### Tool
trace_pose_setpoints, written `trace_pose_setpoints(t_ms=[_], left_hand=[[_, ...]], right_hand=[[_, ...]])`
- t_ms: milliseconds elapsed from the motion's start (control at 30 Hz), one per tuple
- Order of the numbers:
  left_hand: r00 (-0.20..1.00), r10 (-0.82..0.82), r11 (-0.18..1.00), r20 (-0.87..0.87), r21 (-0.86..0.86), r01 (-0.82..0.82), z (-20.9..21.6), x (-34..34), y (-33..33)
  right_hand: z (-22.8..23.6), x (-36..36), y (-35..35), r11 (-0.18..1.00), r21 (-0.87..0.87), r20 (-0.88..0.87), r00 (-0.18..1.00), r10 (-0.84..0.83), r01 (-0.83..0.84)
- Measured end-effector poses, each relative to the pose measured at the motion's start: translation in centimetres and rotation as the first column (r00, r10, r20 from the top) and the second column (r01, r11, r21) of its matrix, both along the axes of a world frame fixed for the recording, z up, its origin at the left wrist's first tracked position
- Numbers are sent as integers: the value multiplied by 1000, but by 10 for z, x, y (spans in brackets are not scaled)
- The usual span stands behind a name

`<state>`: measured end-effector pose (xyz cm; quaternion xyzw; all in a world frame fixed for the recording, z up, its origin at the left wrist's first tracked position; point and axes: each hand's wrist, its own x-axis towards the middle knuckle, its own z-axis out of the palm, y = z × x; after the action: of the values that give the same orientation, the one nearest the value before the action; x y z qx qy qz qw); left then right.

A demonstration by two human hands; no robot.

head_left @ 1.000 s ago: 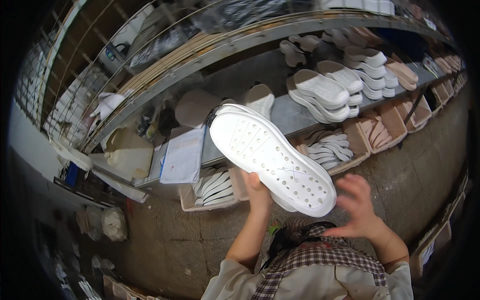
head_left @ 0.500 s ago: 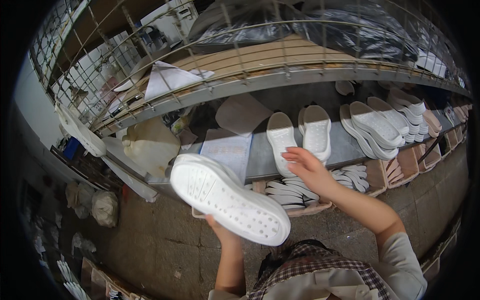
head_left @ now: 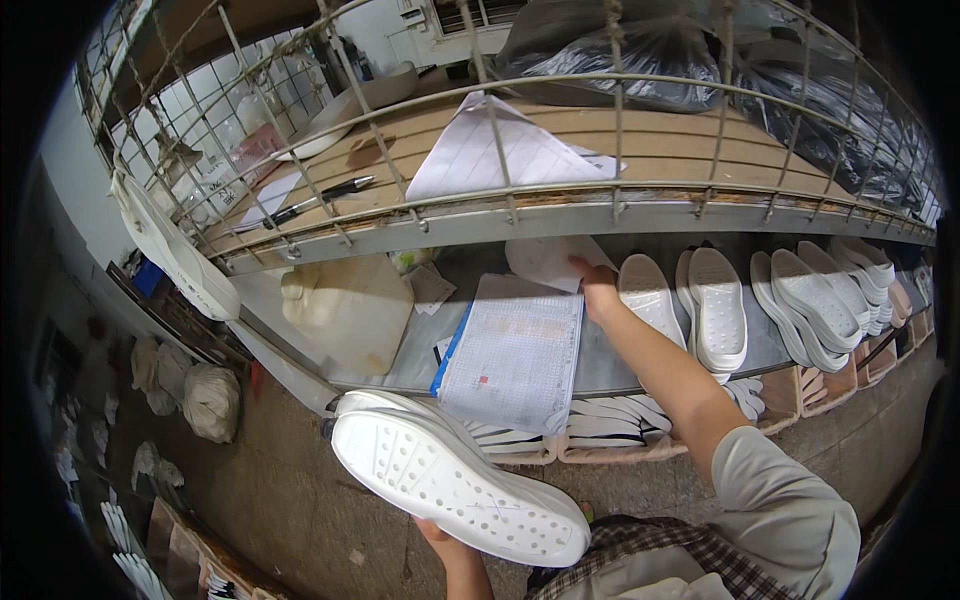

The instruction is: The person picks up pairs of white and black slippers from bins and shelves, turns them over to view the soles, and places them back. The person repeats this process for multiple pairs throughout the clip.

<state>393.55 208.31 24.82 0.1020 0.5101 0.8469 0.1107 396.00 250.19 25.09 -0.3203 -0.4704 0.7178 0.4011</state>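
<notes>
A thick white shoe sole (head_left: 460, 480), dotted with small holes, is in my left hand (head_left: 445, 545), which grips it from below, its fingers mostly hidden. Behind its upper edge shows another white layer, perhaps a second sole. My right hand (head_left: 597, 285) reaches forward to the metal shelf under the wire rack. Its fingers close on the right edge of a pale sheet (head_left: 545, 260). Nearer me, a printed form (head_left: 515, 350) on a blue backing hangs partly over the shelf edge. To the right, white soles (head_left: 717, 310) stand in a row.
Above the shelf runs a wire rack (head_left: 560, 205) with a folded paper (head_left: 480, 150), a pen (head_left: 320, 200) and black plastic bags (head_left: 620, 60). A yellowish plastic jug (head_left: 345, 315) lies at left. Pink bins (head_left: 610, 445) of white strips stand below the shelf edge.
My right hand has gone from above the standing soles to the pale sheet at the back. The sole in my left hand is slightly lower in view. The whole view has shifted left.
</notes>
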Motion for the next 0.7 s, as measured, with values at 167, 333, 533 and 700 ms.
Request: trace_pose_setpoints(t_ms=[167, 333, 533, 700], left_hand=[[1000, -16, 1000, -22, -11, 16, 8, -11, 13], [999, -40, 999, 0, 32, 40, 13, -24, 34], [976, -167, 983, -140, -106, 153, 26, -24, 63], [982, -150, 988, -116, -55, 145, 27, -14, 86]], right_hand=[[9, 19, -37, 45, 849, 522, 849, 81, -526], [28, 66, -97, -298, 305, 952, 293, 83, -904], [104, 146, -177, 110, 929, 319, 915, 248, -353], [108, 148, -206, -308, 848, 432, 899, -72, -432]])
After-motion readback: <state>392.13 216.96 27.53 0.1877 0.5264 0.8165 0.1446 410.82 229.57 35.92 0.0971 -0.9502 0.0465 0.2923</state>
